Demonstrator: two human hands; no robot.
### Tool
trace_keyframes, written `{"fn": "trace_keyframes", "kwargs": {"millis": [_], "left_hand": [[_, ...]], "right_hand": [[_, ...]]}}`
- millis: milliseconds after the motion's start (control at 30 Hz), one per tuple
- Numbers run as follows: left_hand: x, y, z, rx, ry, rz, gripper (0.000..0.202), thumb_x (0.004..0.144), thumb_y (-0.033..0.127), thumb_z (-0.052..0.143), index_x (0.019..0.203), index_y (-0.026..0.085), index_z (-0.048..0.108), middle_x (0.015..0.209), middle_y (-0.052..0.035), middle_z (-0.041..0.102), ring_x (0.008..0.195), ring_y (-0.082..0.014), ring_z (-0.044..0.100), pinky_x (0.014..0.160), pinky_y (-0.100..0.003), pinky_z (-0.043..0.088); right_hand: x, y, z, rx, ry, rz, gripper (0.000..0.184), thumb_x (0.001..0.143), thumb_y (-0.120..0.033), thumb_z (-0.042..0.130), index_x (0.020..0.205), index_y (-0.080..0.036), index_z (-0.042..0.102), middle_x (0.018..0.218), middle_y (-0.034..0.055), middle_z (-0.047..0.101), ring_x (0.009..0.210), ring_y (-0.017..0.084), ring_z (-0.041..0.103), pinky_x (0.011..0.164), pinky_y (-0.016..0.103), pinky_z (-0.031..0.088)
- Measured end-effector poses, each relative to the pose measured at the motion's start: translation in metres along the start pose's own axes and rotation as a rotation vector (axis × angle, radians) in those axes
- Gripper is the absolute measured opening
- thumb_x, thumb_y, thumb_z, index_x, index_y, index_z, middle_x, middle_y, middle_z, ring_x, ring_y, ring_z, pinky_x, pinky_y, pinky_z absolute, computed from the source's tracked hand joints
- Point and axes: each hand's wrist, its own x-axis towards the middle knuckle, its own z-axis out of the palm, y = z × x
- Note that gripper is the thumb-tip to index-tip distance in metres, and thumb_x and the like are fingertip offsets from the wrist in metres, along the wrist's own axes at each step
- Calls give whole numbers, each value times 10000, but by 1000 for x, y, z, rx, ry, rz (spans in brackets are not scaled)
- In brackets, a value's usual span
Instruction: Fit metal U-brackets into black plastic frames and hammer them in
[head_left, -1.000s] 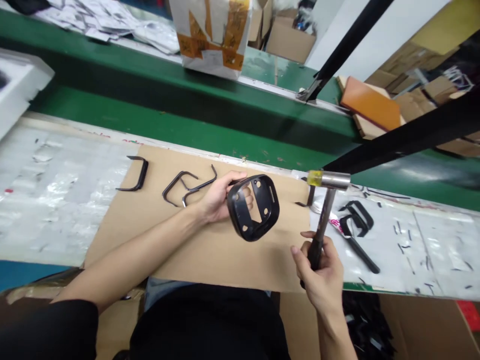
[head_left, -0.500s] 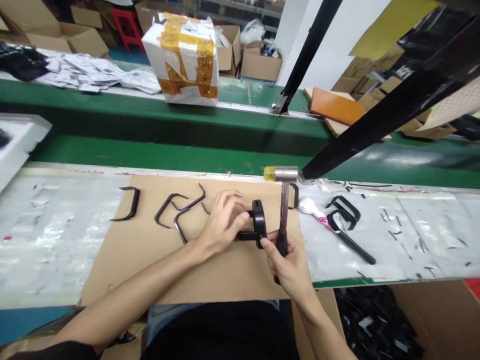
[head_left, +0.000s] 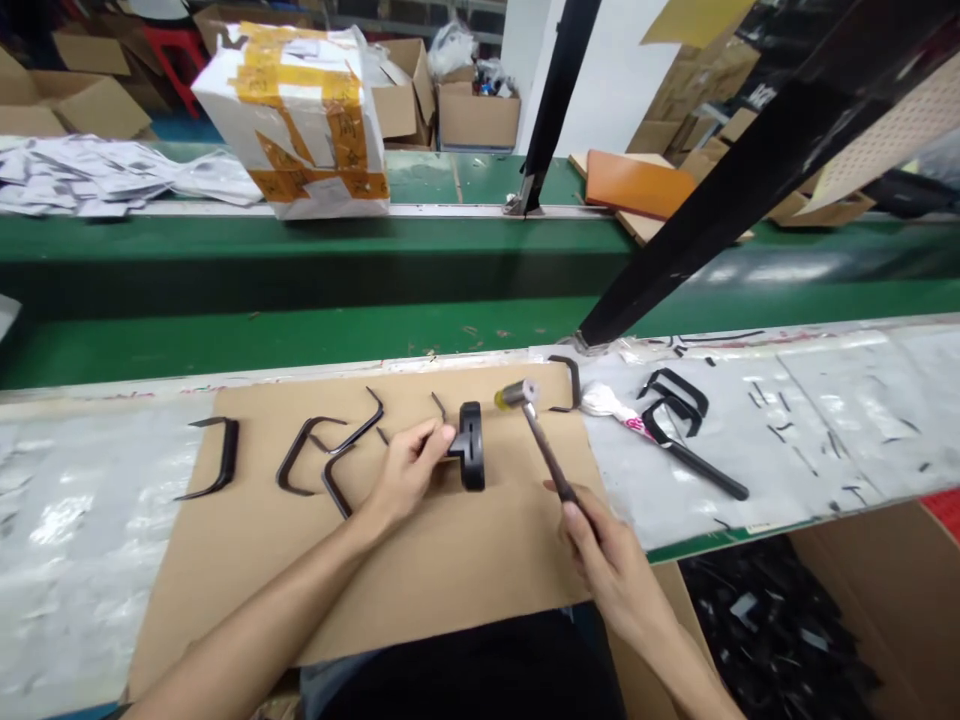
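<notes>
My left hand (head_left: 412, 465) is closed on a black plastic part (head_left: 472, 447), pinching it by a narrow arm with its rounded, slotted end facing right. Closed round the dark handle of a hammer (head_left: 547, 445) is my right hand (head_left: 607, 545). The hammer's head, silver with a yellow face, hangs just right of the black part, apart from it. Left of my left hand, several thin black U-shaped brackets (head_left: 225, 460) lie on a cardboard sheet (head_left: 427, 570). Another black bracket (head_left: 574, 382) rests at the sheet's upper right corner.
To the right lie a white bundle (head_left: 607, 402), a black-handled tool (head_left: 705, 470), black frames (head_left: 679, 392) and scraps. A taped white box (head_left: 300, 130) stands on the green ledge behind. A slanted black post (head_left: 697, 215) rises at right. Below right, a carton (head_left: 870, 570) holds black pieces.
My right hand has moved away from the black part, and the hammer now tilts leftward. My left hand has shifted its grip on the part. The camera view has turned slightly.
</notes>
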Motion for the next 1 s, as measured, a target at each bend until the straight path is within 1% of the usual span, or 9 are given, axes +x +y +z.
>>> {"fn": "trace_keyframes", "kwargs": {"millis": [100, 167, 233, 300, 367, 500, 667, 833, 1000], "left_hand": [[-6, 2, 5, 24, -6, 0, 560, 1014, 648, 512, 678, 229, 351, 680, 46, 288, 628, -130, 289, 590, -297, 240], [-9, 5, 8, 36, 7, -21, 564, 1020, 650, 503, 677, 227, 358, 673, 43, 295, 623, -131, 286, 582, -299, 235], [-9, 9, 10, 43, 26, -47, 576, 1015, 662, 508, 669, 225, 363, 658, 42, 300, 612, -132, 281, 570, -303, 227], [-7, 13, 10, 39, 31, -67, 584, 1008, 668, 521, 662, 224, 370, 646, 40, 304, 601, -133, 277, 561, -307, 219], [-5, 15, 11, 31, 33, -75, 585, 1006, 666, 530, 660, 221, 373, 647, 38, 304, 602, -134, 276, 561, -308, 218], [-5, 15, 11, 30, 28, -63, 581, 1009, 666, 520, 670, 220, 368, 663, 38, 291, 615, -132, 273, 574, -303, 229], [-6, 11, 12, 21, -12, -19, 532, 1045, 581, 497, 680, 214, 377, 667, 39, 305, 622, -127, 283, 582, -297, 229], [-5, 10, 13, -10, -18, 4, 488, 1059, 506, 488, 684, 212, 383, 663, 41, 334, 626, -124, 324, 595, -290, 247], [-3, 9, 13, -84, -26, 11, 460, 1042, 517, 508, 714, 197, 464, 699, 30, 410, 663, -127, 383, 624, -272, 294]], "right_hand": [[-17, 11, 4, -150, -46, -21, 501, 1110, -543, 430, 1439, -231, 643, 811, 35, 652, 789, 223, 677, 859, 352, 606], [-22, 14, 11, -153, -87, -12, 514, 1114, -525, 416, 1470, -222, 630, 1054, 98, 757, 1047, 284, 733, 1050, 415, 568], [-22, 13, 14, -131, -115, 2, 513, 1116, -514, 414, 1484, -225, 623, 1266, 121, 750, 1217, 314, 704, 1094, 432, 553], [-21, 10, 12, -111, -113, 14, 496, 1109, -514, 440, 1466, -236, 644, 1261, 113, 758, 1177, 317, 724, 1033, 425, 589], [-22, 9, 6, -83, -61, 10, 479, 1093, -520, 487, 1441, -247, 673, 1057, 91, 786, 931, 289, 764, 865, 390, 637], [-28, 11, 1, 13, 158, -5, 476, 1074, -507, 534, 1458, -254, 657, 678, 12, 644, 472, 181, 546, 464, 290, 504], [-27, 14, 5, -66, -48, 31, 435, 1023, -541, 616, 1294, -234, 763, 663, 25, 633, 535, 204, 585, 465, 284, 502], [-27, 12, 6, -33, 77, 25, 462, 1058, -539, 546, 1368, -233, 699, 633, -5, 546, 490, 179, 518, 456, 272, 469], [-17, 8, -1, -194, -76, 65, 497, 1018, -614, 580, 1247, -213, 762, 630, 7, 525, 548, 197, 523, 474, 277, 447]]}}
